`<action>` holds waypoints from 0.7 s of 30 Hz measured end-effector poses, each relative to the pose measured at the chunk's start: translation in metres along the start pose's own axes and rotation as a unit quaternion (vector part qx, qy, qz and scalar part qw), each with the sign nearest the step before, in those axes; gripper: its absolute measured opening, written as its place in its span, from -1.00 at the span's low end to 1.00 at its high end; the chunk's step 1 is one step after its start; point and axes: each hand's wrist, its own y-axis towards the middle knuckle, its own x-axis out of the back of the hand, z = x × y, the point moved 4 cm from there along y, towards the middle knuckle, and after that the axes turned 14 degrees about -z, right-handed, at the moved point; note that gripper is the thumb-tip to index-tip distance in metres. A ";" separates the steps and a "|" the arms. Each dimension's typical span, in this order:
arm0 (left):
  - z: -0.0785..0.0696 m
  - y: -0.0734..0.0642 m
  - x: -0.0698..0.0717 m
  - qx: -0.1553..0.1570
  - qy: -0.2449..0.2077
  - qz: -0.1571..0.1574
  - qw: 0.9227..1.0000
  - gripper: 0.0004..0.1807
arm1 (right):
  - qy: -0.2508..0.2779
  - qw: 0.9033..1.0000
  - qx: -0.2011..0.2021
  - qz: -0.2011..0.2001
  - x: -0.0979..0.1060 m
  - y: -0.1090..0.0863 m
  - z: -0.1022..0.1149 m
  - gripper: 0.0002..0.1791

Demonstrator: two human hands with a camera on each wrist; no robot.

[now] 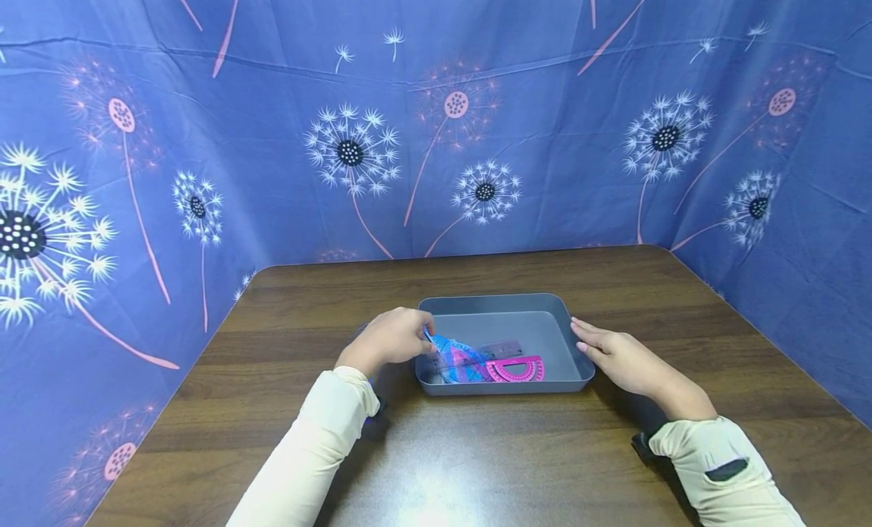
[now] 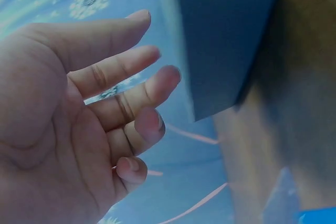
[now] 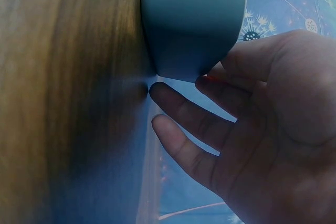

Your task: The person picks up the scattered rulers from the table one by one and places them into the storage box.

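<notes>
A grey rectangular tray (image 1: 504, 388) stands on the wooden table. Inside lie a pink protractor (image 1: 531, 372), a blue set-square-like piece (image 1: 446, 347) and a dark translucent ruler (image 1: 502, 350), overlapping toward the left and front. My left hand (image 1: 395, 335) is over the tray's left rim, its fingertips close to the blue piece. In the left wrist view its fingers bend loosely beside the tray wall (image 2: 220, 40), with nothing between them. At the opposite end, my right hand (image 1: 623, 358) rests its extended fingers against the tray's right side; the right wrist view shows them spread near the wall (image 3: 194, 24).
The brown wooden table (image 1: 436, 444) extends around the tray on all sides. A blue cloth (image 1: 545, 118) with dandelion prints hangs behind it and along both sides. A bright light reflection lies near the table's front.
</notes>
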 end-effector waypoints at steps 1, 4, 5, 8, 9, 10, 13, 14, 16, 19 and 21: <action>0.000 0.000 0.005 0.001 0.001 -0.008 1.000 -0.70 | 0.000 1.000 0.001 0.000 0.000 0.000 0.000 -0.52; 0.003 -0.001 0.020 0.003 0.011 -0.036 0.999 -0.75 | -0.002 1.000 0.006 -0.002 0.001 0.000 0.001 -0.52; 0.004 -0.001 0.024 0.003 0.013 -0.046 0.999 -0.76 | -0.004 1.000 0.008 -0.004 0.001 0.000 0.001 -0.52; 0.008 -0.003 0.039 0.004 0.015 -0.069 0.998 -0.77 | -0.005 1.000 0.016 -0.008 0.002 0.000 0.002 -0.53; 0.009 -0.004 0.043 0.004 0.015 -0.073 0.997 -0.76 | -0.005 1.000 0.017 -0.008 0.002 0.000 0.002 -0.53; 0.011 -0.005 0.048 0.006 0.015 -0.076 0.997 -0.74 | -0.005 1.000 0.018 -0.008 0.002 0.000 0.002 -0.53; 0.019 -0.008 0.058 0.015 0.015 -0.077 0.997 -0.69 | -0.004 1.000 0.014 -0.004 0.001 0.000 0.001 -0.52; 0.023 -0.010 0.060 0.020 0.015 -0.076 0.997 -0.67 | -0.006 1.000 0.012 -0.004 0.001 0.000 0.000 -0.52; 0.030 -0.012 0.065 0.030 0.016 -0.071 0.997 -0.63 | -0.006 1.000 0.012 -0.002 0.001 -0.001 0.000 -0.52; 0.041 -0.015 0.069 0.041 0.014 -0.057 0.997 -0.57 | -0.005 1.000 0.011 -0.001 0.001 -0.001 0.000 -0.52; 0.048 -0.016 0.070 0.045 0.012 -0.042 0.998 -0.52 | -0.005 1.000 0.009 0.000 0.001 -0.001 0.000 -0.52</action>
